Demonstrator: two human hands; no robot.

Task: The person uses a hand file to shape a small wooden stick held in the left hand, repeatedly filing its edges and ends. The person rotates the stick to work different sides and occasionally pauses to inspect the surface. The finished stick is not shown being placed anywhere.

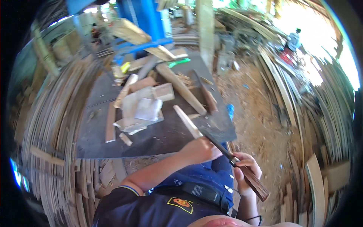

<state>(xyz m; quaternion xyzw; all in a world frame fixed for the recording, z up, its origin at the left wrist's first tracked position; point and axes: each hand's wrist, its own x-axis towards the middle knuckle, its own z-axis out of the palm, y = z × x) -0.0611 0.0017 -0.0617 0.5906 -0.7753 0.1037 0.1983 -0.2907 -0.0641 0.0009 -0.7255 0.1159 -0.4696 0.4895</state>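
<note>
My left hand [202,149] is closed around a pale wooden strip [186,120], whose free end points up and away over the table. In my right hand [248,166] is a chisel [255,183] with a dark brown wooden handle and a metal ferrule. Its long dark blade lies slantwise against the strip, just by my left fist. Both are held in front of my waist, at the table's near right corner. Where the strip's lower end finishes is hidden by my left hand.
The dark table [90,140] carries wood offcuts, papers [148,109], a longer wooden bar [181,89] and a green item [179,62]. A blue machine [140,19] stands behind it. Stacked boards [56,113] line the left; more planks [278,87] lie right. Another person [293,41] is far right.
</note>
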